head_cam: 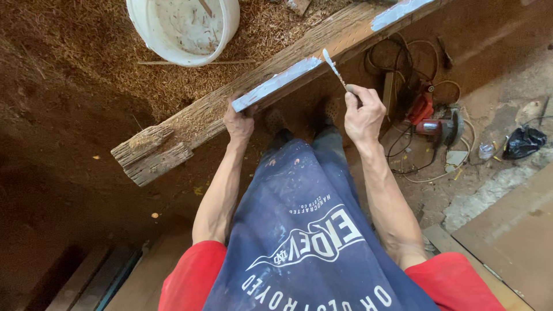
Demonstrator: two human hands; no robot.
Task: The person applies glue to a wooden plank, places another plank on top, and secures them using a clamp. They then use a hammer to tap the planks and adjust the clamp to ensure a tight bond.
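Putty knife (333, 68) sits in my right hand (364, 112), its thin pale-smeared blade pointing up and away from me toward the far side of the scene, the tip just touching the near edge of the long weathered wooden beam (230, 106). My right fingers are curled tight around the handle, so that hand is closed on the tool.

From the head camera, the beam runs on a slant from the near left up to the far right, with a cracked, split end at the left. A strip of pale grey filler (276, 83) covers the edge that faces me, and another patch of the same grey shows farther along at the far right. My left hand (238, 121) grips the beam's near edge just at the left end of that grey strip, fingers wrapped around the wood, closed on it.

Beyond the beam, on a bed of sawdust and wood shavings (80, 52), stands a white plastic bucket (184, 29) with grey smears inside; a thin stick lies just near it. To the right, on the dusty floor, a red power tool (429, 118) lies among tangled cables, and a crumpled black bag (523, 142) rests farther right. Flat brown boards lie at the near right and near left corners.

Close to me hang my blue paint-spattered apron (299, 219) and red sleeves, and both forearms reach out bare toward the beam.
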